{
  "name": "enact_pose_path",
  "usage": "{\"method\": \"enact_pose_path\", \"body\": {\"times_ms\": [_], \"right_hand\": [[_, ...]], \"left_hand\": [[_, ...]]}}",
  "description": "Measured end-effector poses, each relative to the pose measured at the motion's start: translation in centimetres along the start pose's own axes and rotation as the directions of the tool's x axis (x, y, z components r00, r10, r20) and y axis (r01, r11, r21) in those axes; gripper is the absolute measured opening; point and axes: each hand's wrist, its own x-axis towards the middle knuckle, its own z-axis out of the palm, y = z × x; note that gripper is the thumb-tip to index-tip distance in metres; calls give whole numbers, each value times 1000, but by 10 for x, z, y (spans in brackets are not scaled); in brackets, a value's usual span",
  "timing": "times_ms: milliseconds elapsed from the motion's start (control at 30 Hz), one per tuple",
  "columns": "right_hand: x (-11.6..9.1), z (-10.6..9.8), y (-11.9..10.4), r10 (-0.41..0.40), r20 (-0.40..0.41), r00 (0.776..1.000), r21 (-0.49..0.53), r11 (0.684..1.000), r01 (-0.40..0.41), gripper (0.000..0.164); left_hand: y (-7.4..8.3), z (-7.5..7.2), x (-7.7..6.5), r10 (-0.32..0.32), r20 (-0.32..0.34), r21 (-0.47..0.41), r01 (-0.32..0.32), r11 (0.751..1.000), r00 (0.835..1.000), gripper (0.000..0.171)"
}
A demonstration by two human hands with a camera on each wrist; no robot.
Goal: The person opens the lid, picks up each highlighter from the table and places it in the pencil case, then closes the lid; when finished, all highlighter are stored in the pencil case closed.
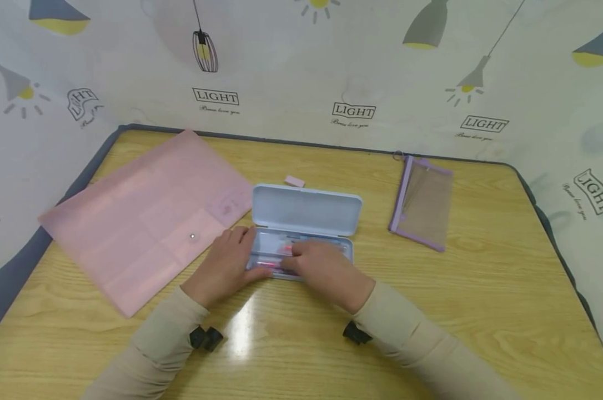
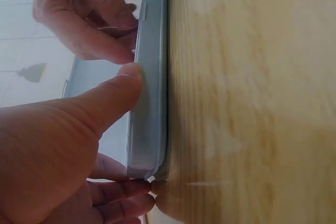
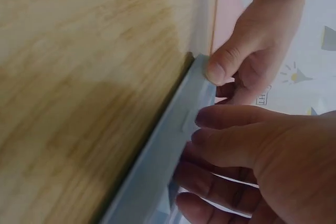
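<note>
A pale blue pencil case (image 2: 149,87) lies on the table, its lid (image 1: 306,211) raised at the back. My left hand (image 1: 222,266) grips the case's left end, thumb on the front rim and fingers round the short side. Over the case's middle, my right hand (image 1: 326,272) reaches down with bent fingers (image 3: 194,177) inside the front wall. A pink pen-like item (image 1: 265,265) shows in the front compartment, and a reddish one (image 1: 287,250) lies further back, partly covered by the right hand. I cannot tell whether the right fingertips pinch anything.
A pink snap folder (image 1: 131,222) lies flat on the left, one corner near the case. Behind the lid sits a small pale pink eraser-like block (image 1: 295,181). To the right is a mesh zip pouch (image 1: 426,205) with purple edging. Printed wall covering (image 1: 291,72) borders the wooden table (image 1: 481,266).
</note>
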Motion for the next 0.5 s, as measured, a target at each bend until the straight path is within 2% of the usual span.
{"method": "enact_pose_path", "body": {"times_ms": [133,300,400,500], "right_hand": [[0,3,0,-9,31,999,-16,1000,9,26],[-1,3,-1,0,27,1000,-23,1000,1,27],[-4,1,-1,9,9,1000,-10,1000,-9,27],[-9,-4,1,22,-52,998,43,999,-20,24]], "left_hand": [[0,0,1,-2,3,7,2,1000,1000,86],[-1,0,1,-3,3,8,3,1000,1000,85],[-1,1,1,-10,14,5,10,1000,1000,86],[-1,1,1,-15,17,-3,15,1000,1000,85]]}}
